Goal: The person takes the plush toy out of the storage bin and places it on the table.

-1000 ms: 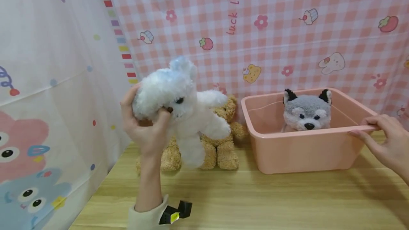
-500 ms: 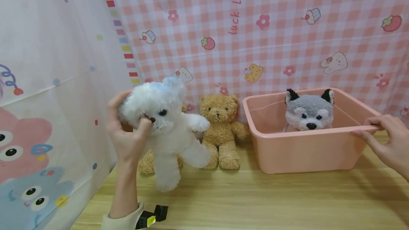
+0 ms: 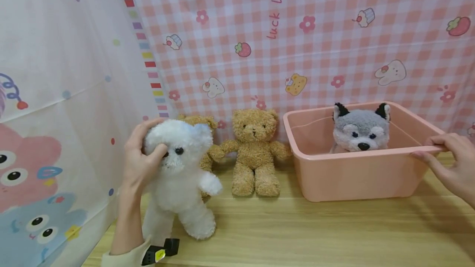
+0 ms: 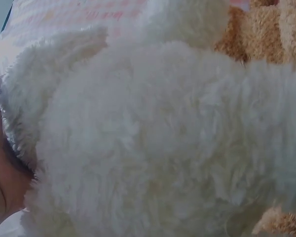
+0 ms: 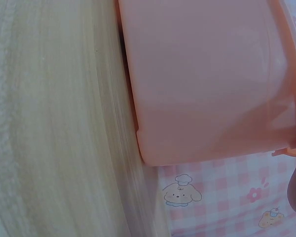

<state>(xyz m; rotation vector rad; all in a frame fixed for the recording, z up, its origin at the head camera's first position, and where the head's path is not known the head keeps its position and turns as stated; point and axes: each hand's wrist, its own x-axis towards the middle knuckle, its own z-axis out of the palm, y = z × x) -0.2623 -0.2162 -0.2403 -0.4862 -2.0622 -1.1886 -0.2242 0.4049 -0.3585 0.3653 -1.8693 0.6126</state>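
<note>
Left hand (image 3: 142, 155) grasps the head of a fluffy white plush bear with a pale-blue-tinted ear (image 3: 178, 184) — thumb across its face, partly covering one eye; the other fingers wrap the side of the head, tips hidden. Plush is roughly upright at the left of the pale wood-grain table (image 3: 297, 232); one leg is partly behind the forearm, and can't tell if the feet touch the surface. It blocks most of a curly tan plush bear (image 3: 198, 122); a second curly tan plush bear with a stitched mouth (image 3: 255, 155) sits in full view beside that one. Right hand (image 3: 454, 158), cut off by the frame edge, pinches the rim of a pink plastic bin (image 3: 356, 178) at its near right corner, thumb outside. In the bin: a grey-and-white husky plush with black ears (image 3: 360, 129), lower body hidden by the front wall. Left wrist view — mostly blurry white fur, fingertips out of sight.
</note>
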